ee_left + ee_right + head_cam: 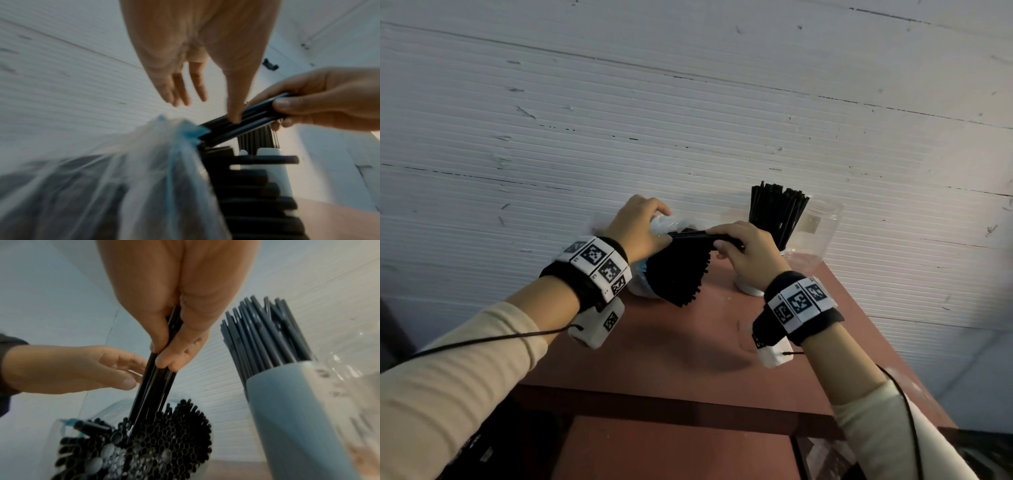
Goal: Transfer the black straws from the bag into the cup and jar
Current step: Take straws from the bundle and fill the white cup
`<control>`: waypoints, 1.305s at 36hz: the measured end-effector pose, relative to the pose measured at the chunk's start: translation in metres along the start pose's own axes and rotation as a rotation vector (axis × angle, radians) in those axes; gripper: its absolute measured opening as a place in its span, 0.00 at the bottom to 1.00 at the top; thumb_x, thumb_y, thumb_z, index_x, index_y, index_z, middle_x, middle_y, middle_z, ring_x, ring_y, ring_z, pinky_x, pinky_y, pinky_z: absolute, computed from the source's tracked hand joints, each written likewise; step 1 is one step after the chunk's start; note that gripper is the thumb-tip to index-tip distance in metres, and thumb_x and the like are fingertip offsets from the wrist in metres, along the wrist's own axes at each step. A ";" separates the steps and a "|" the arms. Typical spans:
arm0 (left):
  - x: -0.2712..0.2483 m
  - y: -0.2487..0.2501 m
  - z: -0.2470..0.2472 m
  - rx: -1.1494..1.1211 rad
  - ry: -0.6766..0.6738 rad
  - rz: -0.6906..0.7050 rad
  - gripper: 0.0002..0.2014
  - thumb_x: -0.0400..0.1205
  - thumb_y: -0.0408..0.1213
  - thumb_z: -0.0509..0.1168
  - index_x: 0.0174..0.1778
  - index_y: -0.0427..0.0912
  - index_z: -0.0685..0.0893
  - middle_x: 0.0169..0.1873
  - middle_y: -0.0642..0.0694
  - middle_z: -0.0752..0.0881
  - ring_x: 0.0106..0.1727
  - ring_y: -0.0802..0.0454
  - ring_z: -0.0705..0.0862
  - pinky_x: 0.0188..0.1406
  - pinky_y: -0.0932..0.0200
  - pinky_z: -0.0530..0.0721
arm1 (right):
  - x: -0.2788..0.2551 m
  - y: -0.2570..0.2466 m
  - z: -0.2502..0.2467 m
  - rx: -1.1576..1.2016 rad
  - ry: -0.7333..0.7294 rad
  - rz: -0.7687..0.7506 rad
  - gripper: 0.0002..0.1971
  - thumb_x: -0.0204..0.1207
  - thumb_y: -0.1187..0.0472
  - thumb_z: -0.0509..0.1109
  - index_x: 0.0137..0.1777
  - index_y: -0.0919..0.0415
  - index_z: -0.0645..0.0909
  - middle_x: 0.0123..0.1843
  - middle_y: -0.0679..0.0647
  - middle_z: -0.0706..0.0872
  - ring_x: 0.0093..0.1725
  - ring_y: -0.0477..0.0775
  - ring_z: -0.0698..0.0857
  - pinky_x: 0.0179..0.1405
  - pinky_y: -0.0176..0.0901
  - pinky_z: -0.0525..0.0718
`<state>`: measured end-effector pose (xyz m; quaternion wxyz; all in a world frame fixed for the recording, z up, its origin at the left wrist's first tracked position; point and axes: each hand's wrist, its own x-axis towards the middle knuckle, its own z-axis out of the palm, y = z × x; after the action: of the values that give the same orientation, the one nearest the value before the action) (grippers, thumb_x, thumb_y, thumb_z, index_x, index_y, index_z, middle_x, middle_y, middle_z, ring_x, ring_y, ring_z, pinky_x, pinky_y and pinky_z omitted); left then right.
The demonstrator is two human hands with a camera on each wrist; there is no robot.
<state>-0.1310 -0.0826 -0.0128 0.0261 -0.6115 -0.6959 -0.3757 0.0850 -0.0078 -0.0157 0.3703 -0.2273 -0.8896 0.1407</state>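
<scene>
A clear plastic bag (637,287) lies on the red-brown table (654,346) with a thick bundle of black straws (678,274) fanning out of its mouth. My right hand (722,245) pinches a small bunch of straws (693,234) and holds it level above the bundle, ends still at the bag's mouth. My left hand (659,228) rests over the bag's top with fingers loosely straight, the thumb (234,119) touching the pinched straws (246,118). Behind the right hand stands a pale cup (287,410) packed with upright straws (777,212). The clear jar (816,233) is beside it.
The table is narrow and pushed against a white ribbed wall (688,102). Cup and jar stand at its far right corner. Bare tabletop lies between my wrists and the near edge. A lower red-brown shelf (671,448) shows below.
</scene>
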 end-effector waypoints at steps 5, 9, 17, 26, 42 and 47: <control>0.002 0.042 0.007 0.094 -0.283 0.105 0.36 0.68 0.47 0.81 0.71 0.49 0.76 0.67 0.51 0.78 0.68 0.52 0.77 0.65 0.60 0.72 | -0.012 -0.006 -0.024 0.025 -0.027 -0.031 0.12 0.80 0.69 0.68 0.60 0.62 0.86 0.49 0.51 0.82 0.38 0.44 0.86 0.46 0.27 0.81; 0.009 0.059 0.021 0.272 -0.387 0.123 0.29 0.66 0.56 0.77 0.62 0.59 0.76 0.54 0.56 0.85 0.58 0.50 0.84 0.63 0.47 0.80 | -0.021 -0.014 -0.040 0.003 -0.052 -0.072 0.13 0.79 0.69 0.68 0.61 0.60 0.86 0.48 0.48 0.82 0.41 0.40 0.84 0.48 0.27 0.80; 0.008 0.095 0.031 0.004 -0.364 0.164 0.16 0.82 0.53 0.67 0.30 0.54 0.75 0.28 0.52 0.81 0.31 0.57 0.79 0.33 0.62 0.72 | -0.028 -0.026 -0.093 -0.057 -0.004 -0.063 0.15 0.83 0.55 0.65 0.68 0.48 0.80 0.56 0.46 0.84 0.52 0.38 0.82 0.54 0.29 0.77; 0.003 0.139 0.054 -0.555 -0.377 0.058 0.20 0.80 0.54 0.69 0.34 0.39 0.84 0.24 0.49 0.83 0.31 0.54 0.83 0.49 0.56 0.83 | -0.007 -0.046 -0.108 0.056 0.383 -0.180 0.22 0.79 0.67 0.65 0.73 0.59 0.72 0.67 0.52 0.78 0.66 0.47 0.78 0.64 0.50 0.82; -0.023 0.121 0.095 -0.484 -0.742 -0.290 0.20 0.84 0.55 0.62 0.47 0.40 0.85 0.36 0.53 0.83 0.41 0.64 0.79 0.47 0.69 0.72 | -0.020 -0.014 -0.073 -0.133 -0.027 -0.069 0.29 0.79 0.62 0.68 0.80 0.61 0.65 0.77 0.56 0.70 0.75 0.51 0.71 0.72 0.33 0.66; -0.021 0.127 0.091 -0.710 -0.617 -0.119 0.21 0.85 0.47 0.64 0.33 0.35 0.78 0.34 0.42 0.83 0.36 0.61 0.84 0.46 0.75 0.78 | -0.029 -0.013 -0.095 -0.167 0.122 0.076 0.51 0.70 0.40 0.75 0.85 0.52 0.49 0.79 0.52 0.64 0.74 0.53 0.72 0.68 0.49 0.76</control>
<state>0.0237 -0.0534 -0.0261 -0.4140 -0.6248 -0.5333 -0.3922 0.1673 -0.0256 0.0376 0.3979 -0.2989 -0.8649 0.0660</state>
